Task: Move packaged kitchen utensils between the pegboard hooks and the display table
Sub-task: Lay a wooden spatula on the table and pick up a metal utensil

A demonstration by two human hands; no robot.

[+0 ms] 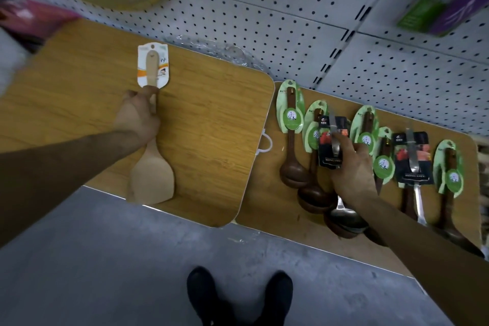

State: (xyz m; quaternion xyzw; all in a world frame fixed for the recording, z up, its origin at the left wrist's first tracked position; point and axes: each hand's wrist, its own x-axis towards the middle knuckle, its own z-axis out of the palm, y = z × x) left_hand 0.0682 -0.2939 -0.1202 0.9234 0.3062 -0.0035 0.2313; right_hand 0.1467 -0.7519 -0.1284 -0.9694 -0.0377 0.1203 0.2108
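Note:
My left hand (139, 116) grips the handle of a pale wooden spatula (151, 180) with a white card label, held flat over the left display table (211, 119). My right hand (353, 169) rests on a steel ladle (344, 216) with a black card label (329, 140); the fingers curl around its handle on the right table (264, 201). Beside it lie several dark wooden ladles with green labels (289, 106). A second black-labelled steel utensil (412, 159) lies further right. The white pegboard (264, 26) rises behind both tables.
A white cable tie (266, 141) hangs in the gap between the tables. A clear plastic wrapper (222, 47) lies at the pegboard's foot. Green and purple boxes (444, 0) hang top right, a pink pack (31, 18) at left. My shoes (238, 296) stand on grey floor.

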